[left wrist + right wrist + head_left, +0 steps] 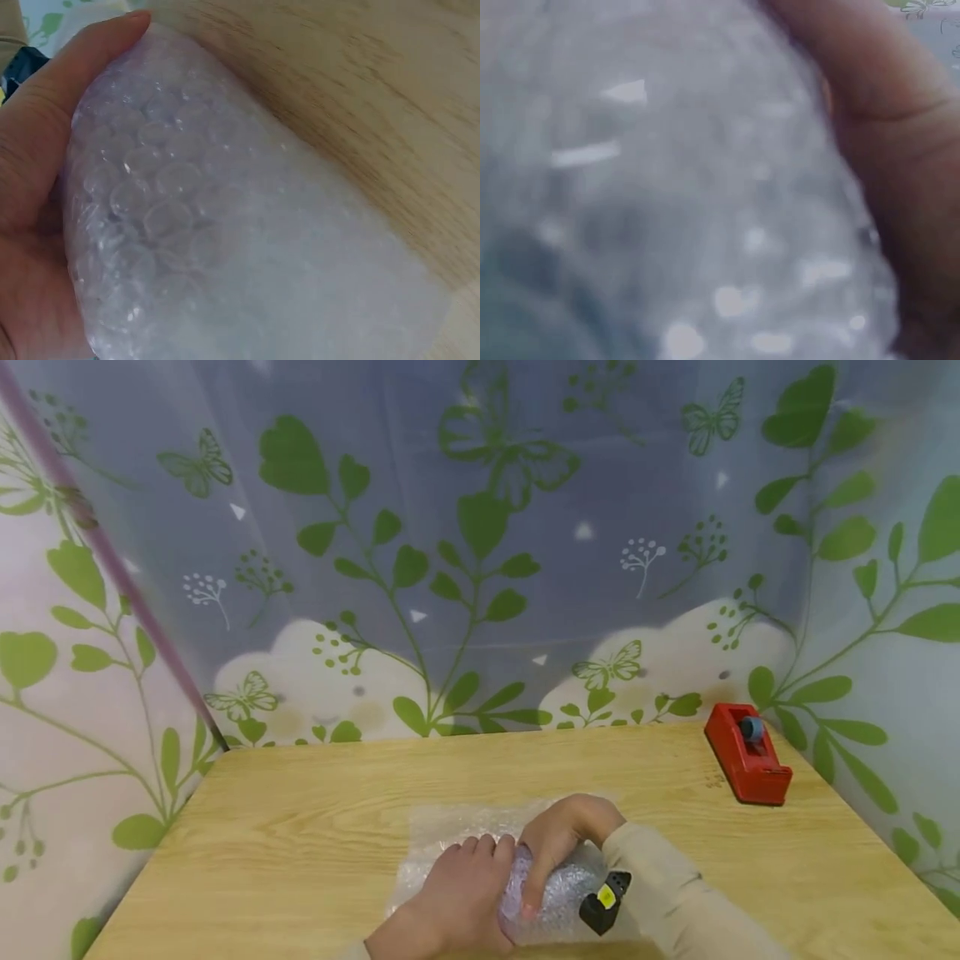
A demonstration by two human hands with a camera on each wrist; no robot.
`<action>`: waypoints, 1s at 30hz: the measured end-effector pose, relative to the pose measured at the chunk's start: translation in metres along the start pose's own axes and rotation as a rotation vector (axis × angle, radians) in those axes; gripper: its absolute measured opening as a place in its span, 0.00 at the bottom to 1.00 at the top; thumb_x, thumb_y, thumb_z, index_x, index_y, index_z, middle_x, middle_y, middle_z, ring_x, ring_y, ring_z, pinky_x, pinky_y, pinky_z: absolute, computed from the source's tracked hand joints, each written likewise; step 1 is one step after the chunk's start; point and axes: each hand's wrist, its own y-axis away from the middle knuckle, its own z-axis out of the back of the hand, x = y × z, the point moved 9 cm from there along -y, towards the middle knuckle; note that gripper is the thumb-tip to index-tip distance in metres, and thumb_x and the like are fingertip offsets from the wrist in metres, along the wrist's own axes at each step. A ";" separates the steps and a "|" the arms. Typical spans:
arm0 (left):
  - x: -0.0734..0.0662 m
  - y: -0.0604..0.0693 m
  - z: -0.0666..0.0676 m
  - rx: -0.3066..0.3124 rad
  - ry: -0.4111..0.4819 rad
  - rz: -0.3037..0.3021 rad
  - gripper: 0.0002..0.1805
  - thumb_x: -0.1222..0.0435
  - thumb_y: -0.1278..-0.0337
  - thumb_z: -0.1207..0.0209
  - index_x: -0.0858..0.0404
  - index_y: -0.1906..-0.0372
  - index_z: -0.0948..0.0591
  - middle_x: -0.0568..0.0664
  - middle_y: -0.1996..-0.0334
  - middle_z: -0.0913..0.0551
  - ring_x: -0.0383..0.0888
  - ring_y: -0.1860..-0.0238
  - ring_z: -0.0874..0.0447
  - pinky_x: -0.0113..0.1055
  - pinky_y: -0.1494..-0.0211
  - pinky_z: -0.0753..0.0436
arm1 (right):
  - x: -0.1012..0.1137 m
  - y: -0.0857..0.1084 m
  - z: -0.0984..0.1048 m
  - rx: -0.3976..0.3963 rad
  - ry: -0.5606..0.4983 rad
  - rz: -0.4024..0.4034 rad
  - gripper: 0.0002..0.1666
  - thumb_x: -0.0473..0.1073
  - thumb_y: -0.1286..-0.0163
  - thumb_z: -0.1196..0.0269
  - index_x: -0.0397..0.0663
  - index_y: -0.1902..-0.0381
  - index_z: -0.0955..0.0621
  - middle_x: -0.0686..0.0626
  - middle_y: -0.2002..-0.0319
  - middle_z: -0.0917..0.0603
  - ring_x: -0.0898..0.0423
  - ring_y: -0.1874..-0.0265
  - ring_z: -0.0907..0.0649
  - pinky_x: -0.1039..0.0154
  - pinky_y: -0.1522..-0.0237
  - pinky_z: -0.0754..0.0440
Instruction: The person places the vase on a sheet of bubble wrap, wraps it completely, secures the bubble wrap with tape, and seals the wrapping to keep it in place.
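Observation:
A purplish object wrapped in clear bubble wrap (566,893) lies near the table's front edge; what is inside cannot be told. The left hand (468,893) grips its left side, fingers over the top. From the right, the right hand (558,843) curls round it, thumb pointing down along the front. In the left wrist view the left hand (37,150) holds the bubble wrap (172,195) at its edge. The right wrist view is blurred, with wrap (690,187) filling it beside the right hand (907,150).
A red tape dispenser (750,760) with a blue roll stands at the table's back right. Loose bubble wrap (431,831) spreads flat behind and left of the hands. A curtain with leaves and butterflies (480,568) hangs behind the wooden table (285,827). A black device sits at the right wrist.

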 end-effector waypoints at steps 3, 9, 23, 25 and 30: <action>0.001 -0.001 -0.002 -0.003 0.007 -0.006 0.44 0.42 0.75 0.30 0.63 0.49 0.30 0.48 0.65 0.25 0.44 0.64 0.25 0.36 0.64 0.22 | -0.002 0.003 0.004 -0.059 0.026 -0.032 0.27 0.59 0.50 0.30 0.56 0.54 0.21 0.61 0.62 0.20 0.64 0.62 0.22 0.66 0.56 0.24; 0.007 -0.004 -0.007 0.023 0.074 0.022 0.45 0.42 0.76 0.30 0.62 0.49 0.31 0.49 0.67 0.24 0.45 0.66 0.24 0.37 0.64 0.22 | -0.009 0.011 0.012 -0.187 0.024 -0.076 0.32 0.62 0.54 0.28 0.54 0.54 0.21 0.60 0.63 0.21 0.62 0.62 0.22 0.63 0.56 0.24; 0.015 -0.008 -0.010 0.098 0.091 0.064 0.45 0.39 0.82 0.28 0.56 0.52 0.31 0.45 0.72 0.24 0.42 0.72 0.25 0.34 0.72 0.26 | -0.014 0.015 0.016 -0.255 -0.005 -0.071 0.33 0.64 0.53 0.28 0.54 0.53 0.19 0.59 0.62 0.19 0.60 0.62 0.20 0.61 0.57 0.22; 0.016 -0.010 -0.010 0.107 0.091 0.065 0.46 0.38 0.82 0.28 0.56 0.52 0.31 0.45 0.72 0.24 0.42 0.72 0.25 0.34 0.72 0.25 | -0.010 0.023 0.022 -0.347 0.066 -0.075 0.41 0.68 0.55 0.28 0.54 0.47 0.21 0.58 0.57 0.20 0.58 0.56 0.22 0.57 0.52 0.24; 0.022 -0.012 -0.013 0.173 0.186 0.086 0.45 0.39 0.84 0.27 0.55 0.53 0.33 0.43 0.74 0.25 0.41 0.74 0.26 0.34 0.75 0.26 | 0.005 0.048 0.031 -0.634 0.137 -0.007 0.55 0.72 0.60 0.29 0.50 0.38 0.26 0.51 0.49 0.22 0.49 0.49 0.26 0.49 0.51 0.26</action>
